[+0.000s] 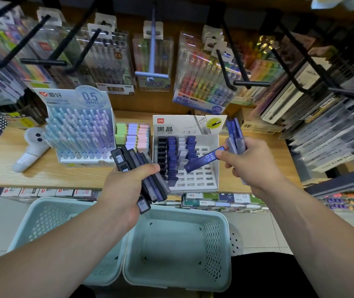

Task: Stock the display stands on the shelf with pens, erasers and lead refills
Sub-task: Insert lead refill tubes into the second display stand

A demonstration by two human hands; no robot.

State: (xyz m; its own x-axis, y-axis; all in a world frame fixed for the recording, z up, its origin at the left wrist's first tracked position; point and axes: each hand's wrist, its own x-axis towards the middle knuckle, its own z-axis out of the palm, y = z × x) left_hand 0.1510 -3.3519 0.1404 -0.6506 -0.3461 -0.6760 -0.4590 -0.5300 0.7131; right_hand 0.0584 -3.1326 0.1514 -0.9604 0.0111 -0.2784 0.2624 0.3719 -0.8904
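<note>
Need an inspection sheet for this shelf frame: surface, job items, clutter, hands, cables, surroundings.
Surface: wooden shelf, carries the display stands.
Job's things: pen stand densely filled; erasers in rows beside it; lead refill stand has its left columns filled and its right slots empty.
Clutter: white handheld device lying left of the pen stand.
Hands: left hand grips a bundle of lead cases; right hand holds more cases and pinches a blue HB 0.5 case over the lead refill stand.
Cables: nothing seen.
Surroundings: hanging pen packs above; pale baskets below.
</note>
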